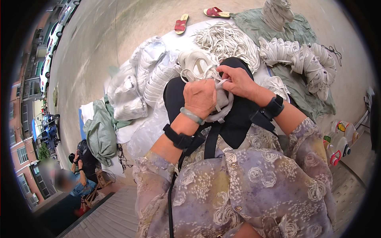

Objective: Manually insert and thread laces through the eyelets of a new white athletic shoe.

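Note:
A white sneaker (197, 65) rests on my lap, over black cloth, its lower part partly covered by my hands. White laces hang in loops about its opening. My left hand (200, 97) is curled closed against the sneaker, gripping it or its lace; its fingertips are hidden. Just to the right, my right hand (238, 82) pinches a white shoelace (220, 80) between thumb and finger. Beyond my knees spreads a large heap of loose white laces (228, 43).
Clear bags of white shoes (133, 89) stand to the left. Bundled white shoes (301, 59) lie at right on a green sheet (311, 93). Red slippers (181, 24) sit on the far ground. Large plastic bottles (343, 129) stand at right. Another person (81, 180) sits at lower left.

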Tool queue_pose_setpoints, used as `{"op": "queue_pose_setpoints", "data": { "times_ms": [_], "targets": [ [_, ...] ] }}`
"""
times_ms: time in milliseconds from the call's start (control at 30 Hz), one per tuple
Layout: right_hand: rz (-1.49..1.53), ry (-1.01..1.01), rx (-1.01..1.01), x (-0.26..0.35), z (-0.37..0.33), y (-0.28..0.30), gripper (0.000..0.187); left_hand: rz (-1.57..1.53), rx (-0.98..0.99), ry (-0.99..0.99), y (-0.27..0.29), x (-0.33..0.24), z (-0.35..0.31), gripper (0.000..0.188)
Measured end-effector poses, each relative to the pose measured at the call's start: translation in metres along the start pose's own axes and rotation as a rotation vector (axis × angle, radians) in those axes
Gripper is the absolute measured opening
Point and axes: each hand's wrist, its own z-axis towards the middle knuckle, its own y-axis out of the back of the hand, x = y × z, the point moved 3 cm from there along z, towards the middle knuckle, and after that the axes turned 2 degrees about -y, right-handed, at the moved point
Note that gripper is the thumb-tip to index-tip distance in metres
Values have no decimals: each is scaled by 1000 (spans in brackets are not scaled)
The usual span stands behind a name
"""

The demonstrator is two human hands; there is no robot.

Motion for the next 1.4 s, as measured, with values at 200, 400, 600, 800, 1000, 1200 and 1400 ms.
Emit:
{"op": "queue_pose_setpoints", "data": {
  "times_ms": [200,400,600,800,1000,1200,1400],
  "targets": [
    [-152,230,-160,-3,-12,0,40,113,217,477,59,70,-135,19],
    [-206,219,-119,5,-12,-7,38,563,958,1283,118,143,-417,28],
    [-275,340,-246,7,-17,-6,31,264,805,1162,62,141,-372,30],
    [59,112,-247,1,-18,-3,19,-339,-75,921,48,145,-175,25],
    [114,47,-279,1,-1,7,24,-949,41,915,23,118,-37,45],
    [271,89,-256,20,6,14,14,-912,72,879,-8,112,-14,51],
    [576,0,-224,6,7,9,11,-1450,-98,762,32,92,-24,46]
  ]
}}
